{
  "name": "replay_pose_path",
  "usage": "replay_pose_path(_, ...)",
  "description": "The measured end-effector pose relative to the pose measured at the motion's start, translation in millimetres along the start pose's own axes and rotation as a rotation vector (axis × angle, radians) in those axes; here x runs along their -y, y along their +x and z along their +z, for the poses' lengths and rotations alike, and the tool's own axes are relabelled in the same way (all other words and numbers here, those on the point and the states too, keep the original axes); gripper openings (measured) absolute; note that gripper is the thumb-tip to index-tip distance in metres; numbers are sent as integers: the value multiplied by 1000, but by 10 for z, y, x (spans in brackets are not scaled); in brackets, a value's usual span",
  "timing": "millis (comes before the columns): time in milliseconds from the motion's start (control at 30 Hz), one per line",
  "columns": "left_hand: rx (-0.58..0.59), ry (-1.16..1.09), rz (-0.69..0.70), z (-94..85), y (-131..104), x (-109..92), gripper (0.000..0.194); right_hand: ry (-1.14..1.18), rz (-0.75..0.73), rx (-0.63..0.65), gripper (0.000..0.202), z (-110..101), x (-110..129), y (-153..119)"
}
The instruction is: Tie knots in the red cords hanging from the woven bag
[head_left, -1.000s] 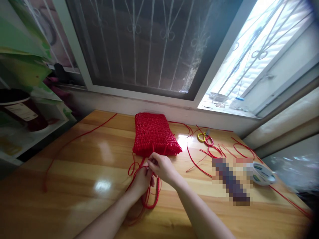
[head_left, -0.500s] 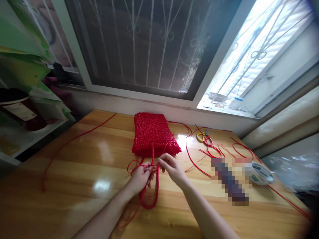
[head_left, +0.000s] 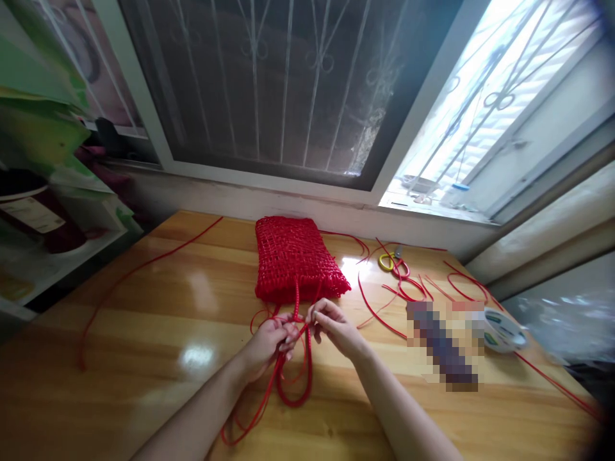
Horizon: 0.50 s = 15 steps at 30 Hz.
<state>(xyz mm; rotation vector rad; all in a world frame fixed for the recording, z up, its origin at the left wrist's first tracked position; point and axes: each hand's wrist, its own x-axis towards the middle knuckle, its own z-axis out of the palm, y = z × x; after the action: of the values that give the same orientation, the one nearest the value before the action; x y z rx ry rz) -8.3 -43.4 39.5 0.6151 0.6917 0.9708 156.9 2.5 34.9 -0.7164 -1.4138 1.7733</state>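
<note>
Right fingers [head_left: 321,312] have drawn aside, apparently pinching red cord [head_left: 303,329].

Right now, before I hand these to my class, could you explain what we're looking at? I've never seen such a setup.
There is no machine here: these are a person's bare hands, seen by one camera worn on the head, looking forward and down. Between them, the left hand grips thin red cords beside a thicker red strap, which hangs in a loop. The right hand pinches red cord next to it; exactly which strand is too small to tell.

Just beyond lies a red woven piece on a wooden table. To the right are scissors, a white roll and an item blurred into squares. Loose red cords are scattered around.
</note>
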Motion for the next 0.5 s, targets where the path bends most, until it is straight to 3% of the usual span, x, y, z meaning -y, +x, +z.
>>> replay_pose_path(133, -66, -44, 17, 57, -13, 15, 14, -150, -15, -11, 21, -2, 29, -29)
replay_pose_path(333, -330, 171, 119, 133, 15, 94, 30, -499, -62, -34, 21, 12, 12, -94)
replay_pose_path(500, -401, 216, 147, 119, 35, 171, 34, -662, -130, -31, 17, 25, -9, -101)
